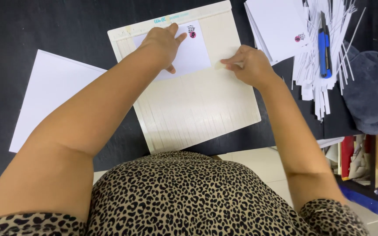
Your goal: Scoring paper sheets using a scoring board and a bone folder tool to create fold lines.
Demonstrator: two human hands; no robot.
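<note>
card: small white card (pixel 188 54) with a round red-and-black mark at its top right corner, lies flat under the left hand, up in the top left corner of the board
scoring board: cream grooved scoring board (pixel 193 105), tilted a bit on the black tabletop (pixel 57 30), under both hands (grooves run away from the person)
left hand: left hand (pixel 165 43) pressed palm down on the card, fingers spread a little, holding nothing, just pinning the card
right hand: right hand (pixel 250 65) just right of the card, fingertips pinched on a small pale scoring tool (pixel 220 65), tool tip on the board at the card's right edge
tool shape: mostly hidden by fingers, cannot tell more
card stack: stack of white cards (pixel 276 26) same mark, beyond the right hand, well apart from the board's edge
paper strips: heap of thin white offcuts (pixel 324 83) right of the right hand
utility knife: blue and black utility knife (pixel 324 48) lying on top of the strips
cloth: grey-blue cloth (pixel 368 96) far right of the strips
large sheet: big white sheet (pixel 53 98) left of the left forearm, flat on the table, near the board but apart
</note>
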